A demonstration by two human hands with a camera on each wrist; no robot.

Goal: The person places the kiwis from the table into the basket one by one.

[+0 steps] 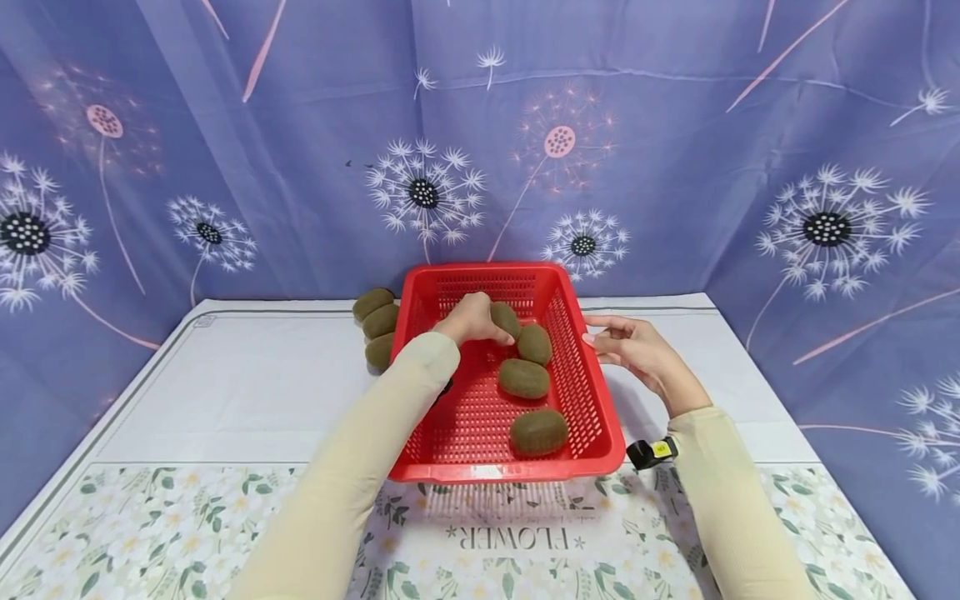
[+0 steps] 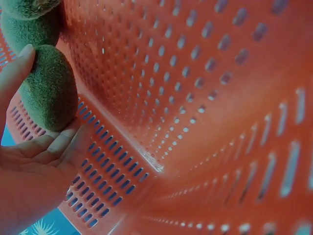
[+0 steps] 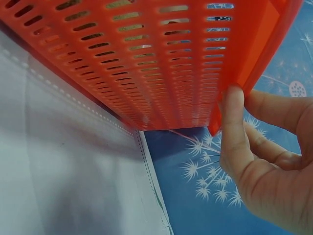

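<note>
The kiwi (image 1: pixel 506 321) in hand is inside the basket, toward its back, and the left hand (image 1: pixel 474 318) has it clamped between thumb (image 2: pixel 17 68) and fingers. From the wrist side I can see the thumb pressed to its fuzzy skin at one end and the fingers curled under the other.

Close by it, on the right, sits a second kiwi (image 1: pixel 535 344); whether the two touch I can't tell. A third kiwi (image 1: pixel 523 379) lies nearer the person, and a fourth kiwi (image 1: pixel 539 432) rests apart from it, near the front right corner.

The basket (image 1: pixel 450 473) is red plastic, slotted all round, and stands on the table. The right hand (image 1: pixel 637 348) pinches its right rim, thumb and fingers closed on the edge from either side.

Just beyond the basket's left side, three more kiwis (image 1: pixel 381 321) lie in a row, the nearest partly hidden by the rim.

Both arms are in cream sleeves (image 1: pixel 735 500), and a black device (image 1: pixel 652 452) with a yellow label sits at the right wrist. The table (image 1: pixel 247 383) has a white cloth, with a flowered strip (image 1: pixel 187 533) along the front. A blue-purple curtain (image 1: pixel 315 208) printed with dandelions hangs behind and at both sides.
</note>
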